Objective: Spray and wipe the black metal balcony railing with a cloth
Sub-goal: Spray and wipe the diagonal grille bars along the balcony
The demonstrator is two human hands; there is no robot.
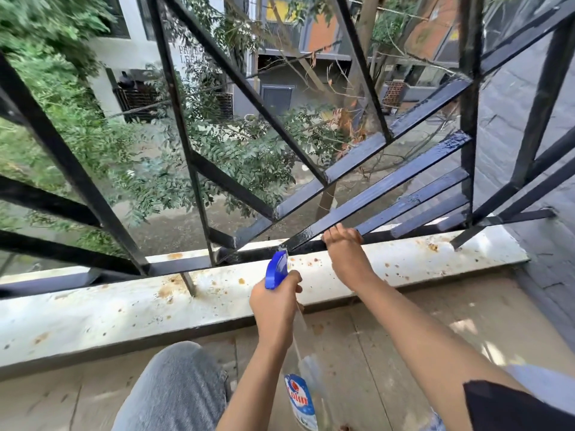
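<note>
Grey-jeaned knee [174, 387] nearest; just beyond, clear spray bottle [300, 396] gripped at the neck by left hand [273, 306], light, likely slick when wet; right hand [342, 244] curled over wet railing [382, 188], rigid, slippery; no cloth visible.

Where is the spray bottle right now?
Head view, low centre: the left hand holds the spray bottle, nozzle by the railing base, just left of the right hand.

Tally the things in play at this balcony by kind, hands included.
Spray bottle: 1
Black metal railing: 1
Stained white ledge: 1
Hands: 2, left hand gripping the bottle, right hand gripping a railing bar
Total: 5
</note>
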